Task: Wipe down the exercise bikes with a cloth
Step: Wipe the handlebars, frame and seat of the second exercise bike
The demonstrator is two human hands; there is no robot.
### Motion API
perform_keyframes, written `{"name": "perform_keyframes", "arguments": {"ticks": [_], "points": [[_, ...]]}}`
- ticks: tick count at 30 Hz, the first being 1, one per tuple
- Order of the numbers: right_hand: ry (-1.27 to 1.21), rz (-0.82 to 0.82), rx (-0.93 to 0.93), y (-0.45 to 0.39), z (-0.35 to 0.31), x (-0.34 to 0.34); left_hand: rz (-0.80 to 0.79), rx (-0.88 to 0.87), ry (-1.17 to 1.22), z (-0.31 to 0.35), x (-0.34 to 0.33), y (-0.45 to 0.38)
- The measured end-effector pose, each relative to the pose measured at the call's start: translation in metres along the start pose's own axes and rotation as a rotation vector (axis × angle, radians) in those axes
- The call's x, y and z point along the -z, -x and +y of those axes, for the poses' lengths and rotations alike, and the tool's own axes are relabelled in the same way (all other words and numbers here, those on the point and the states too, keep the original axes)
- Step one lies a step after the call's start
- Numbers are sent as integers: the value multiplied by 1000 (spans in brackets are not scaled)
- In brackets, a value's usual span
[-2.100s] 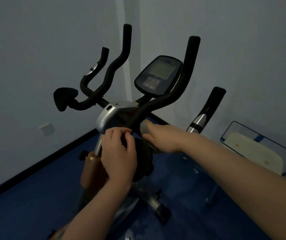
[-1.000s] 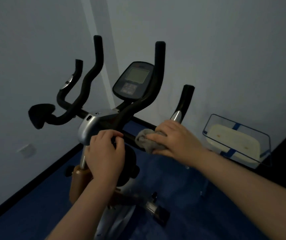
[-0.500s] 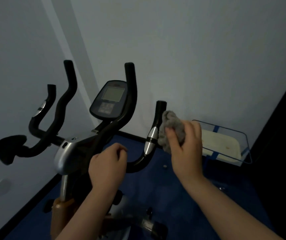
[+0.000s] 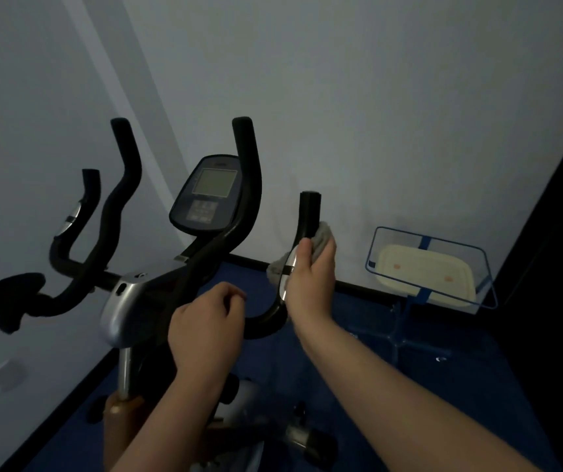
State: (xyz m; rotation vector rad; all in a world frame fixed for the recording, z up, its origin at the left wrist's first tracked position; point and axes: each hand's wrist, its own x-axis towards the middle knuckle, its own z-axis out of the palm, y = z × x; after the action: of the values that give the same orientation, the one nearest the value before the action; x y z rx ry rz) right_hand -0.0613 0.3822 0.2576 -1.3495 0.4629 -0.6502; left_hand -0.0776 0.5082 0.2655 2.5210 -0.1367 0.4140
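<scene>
Right hand (image 4: 310, 281) now wraps cloth (image 4: 321, 235) around handlebar grip (image 4: 309, 216), half hidden.

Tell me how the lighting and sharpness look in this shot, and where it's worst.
Head view: dim, bluish light; the bike reads almost as a silhouette. Wide-angle bend tilts the wall corner. The pad at the left end is soft-edged, the floor bottom right near black. Right hand and cloth are fairly sharp.
</scene>
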Motion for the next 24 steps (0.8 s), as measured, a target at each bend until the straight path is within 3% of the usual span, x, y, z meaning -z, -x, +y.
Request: {"name": "perform_keyframes", "arguments": {"ticks": [5, 13, 19, 24], "points": [[-27, -110, 41, 66, 18, 2, -12, -7, -24, 1, -1, -2], [-269, -17, -71, -7, -5, 8, 7, 5, -36, 0, -2, -3], [-223, -61, -112, -15, 5, 3, 22, 20, -49, -2, -4, -4], [-64, -99, 34, -33, 5, 3, 14, 39, -61, -2, -5, -4]]}}
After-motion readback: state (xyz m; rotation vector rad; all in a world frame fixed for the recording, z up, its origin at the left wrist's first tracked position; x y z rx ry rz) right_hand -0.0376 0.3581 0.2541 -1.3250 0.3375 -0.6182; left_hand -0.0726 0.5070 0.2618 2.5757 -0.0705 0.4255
